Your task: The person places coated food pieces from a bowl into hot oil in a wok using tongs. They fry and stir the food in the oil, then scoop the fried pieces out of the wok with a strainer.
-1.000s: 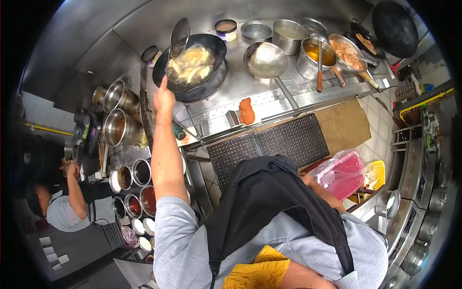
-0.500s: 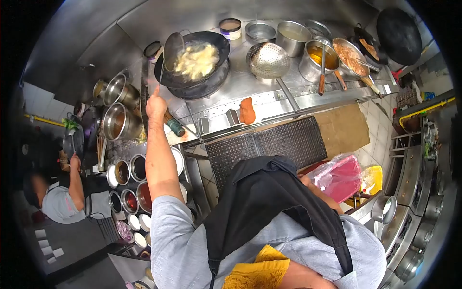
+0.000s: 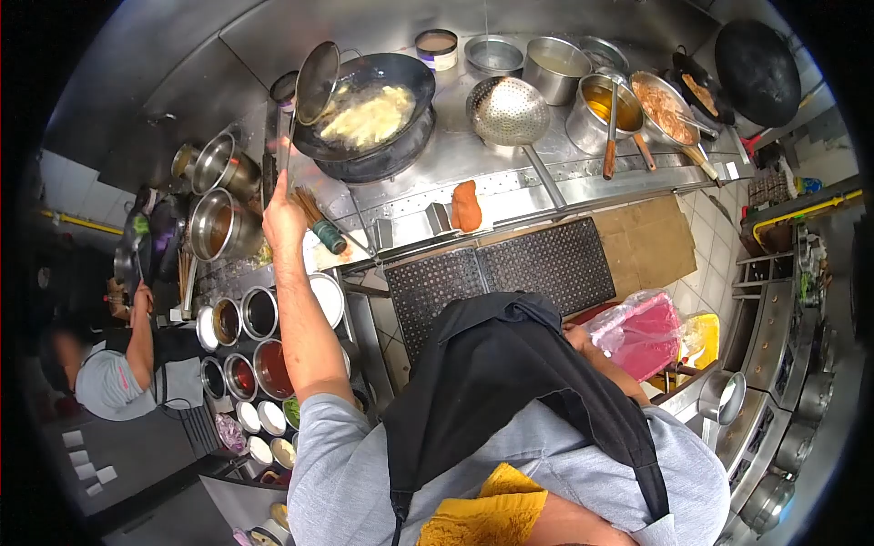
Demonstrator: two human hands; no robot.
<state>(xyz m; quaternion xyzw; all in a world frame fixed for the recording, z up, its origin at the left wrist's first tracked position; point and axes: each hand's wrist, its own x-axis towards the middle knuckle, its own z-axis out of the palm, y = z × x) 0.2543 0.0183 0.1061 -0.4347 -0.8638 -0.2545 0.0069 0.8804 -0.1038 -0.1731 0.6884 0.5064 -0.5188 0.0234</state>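
My left hand (image 3: 284, 220) is closed around the handle of a long-handled strainer (image 3: 318, 84), whose round mesh head is tilted up over the left rim of a black wok (image 3: 421, 89). Pale yellow pieces of food (image 3: 369, 118) bubble in oil inside the wok. My right hand (image 3: 576, 338) hangs low beside the black apron (image 3: 496, 364), close to a pink bin (image 3: 642, 341) lined with clear plastic. Most of its fingers are hidden, so I cannot tell whether it holds anything.
A perforated ladle (image 3: 508, 111) rests on the steel counter (image 3: 455, 173) right of the wok. Several pots and pans stand farther right, including a pot of orange liquid (image 3: 596, 107). Sauce containers (image 3: 273, 364) line the left side. Another person (image 3: 114, 382) works at far left.
My left hand has moved slightly down and left. The strainer's head has swung up and left, away from the food, which now lies spread lower in the wok.
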